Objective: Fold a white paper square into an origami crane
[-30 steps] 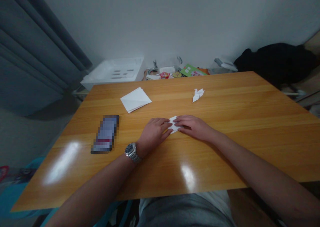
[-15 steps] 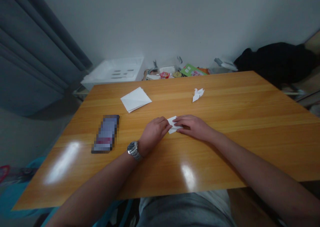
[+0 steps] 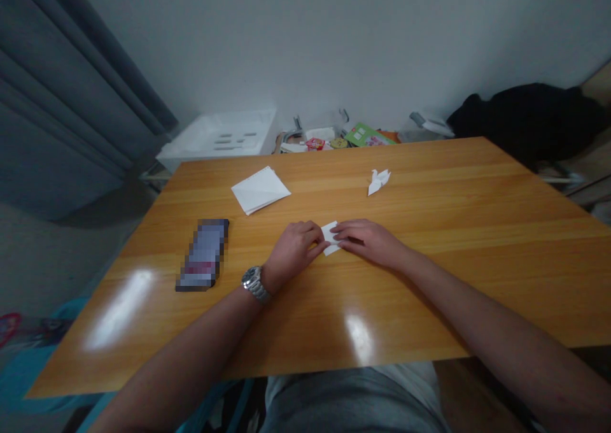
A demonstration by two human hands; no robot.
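A small piece of folded white paper (image 3: 329,237) lies on the wooden table (image 3: 429,286), between my two hands. My left hand (image 3: 292,252), with a steel wristwatch (image 3: 254,283) on its wrist, has its fingertips at the paper's left side. My right hand (image 3: 365,242) comes in from the right, its fingertips pressing on the paper's right part. Part of the paper is hidden under those fingers. A finished white origami crane (image 3: 379,182) stands farther up the table, and a stack of square white paper (image 3: 260,190) lies up and to the left.
A phone (image 3: 203,255) lies on the table left of my left hand. Beyond the far edge are a white plastic tray (image 3: 219,134), a green booklet (image 3: 367,135), small packets and a black cloth bundle (image 3: 525,118). A grey curtain (image 3: 62,89) hangs at left.
The folded paper has shifted slightly between my hands and shows a little more. My left hand has moved slightly, and the watch has turned with the wrist.
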